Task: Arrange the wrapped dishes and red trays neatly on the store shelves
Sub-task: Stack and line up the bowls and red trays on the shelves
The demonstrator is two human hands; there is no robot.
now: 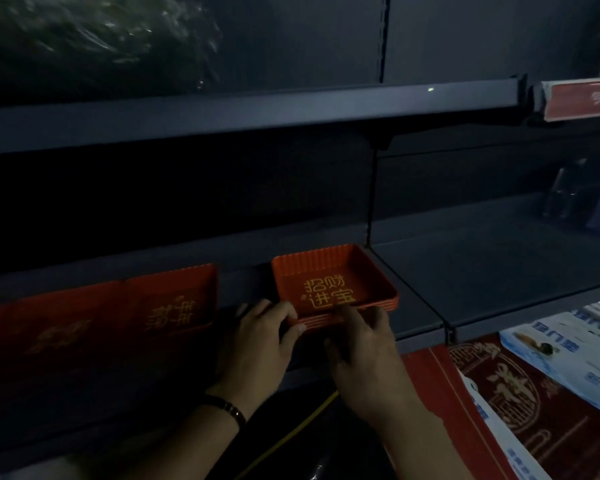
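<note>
Both hands are working the near edge of one thing. The left hand [262, 336] is curling its fingers round the near-left corner of the stack [329, 275] of red trays. The right hand [364, 355] is pinching the near rim just right of the middle, fingertips lying over the lip toward the gold lettering and the thumb lower down. So we are logging both as gripping the stack, neither free. A dark wristband [231, 408] is showing on the left wrist. The stack is lying straight ahead of the hands, just beyond the knuckles. It is sitting on the middle shelf [482, 271] at the right end of its bay, close to the post [371, 202] but apart from it. We are reading several nested rims along its front. It is looking close to square, so we are not calling a long axis; its near edge is running roughly in line with the shelf front. The hands are about equally near, left on the corner, right on the rim. A gap is separating the stack from the next tray [177, 296] on the left, with a further one [56, 323] beyond it in shadow. Our judgement: the coming move is turning on that gap and on depth, a slide left or a push back, and both hands are placed for either. Higher up, wrapped dishes [94, 39] are sitting on the upper shelf [257, 116]; packets [551, 351] are lying lower right.
</note>
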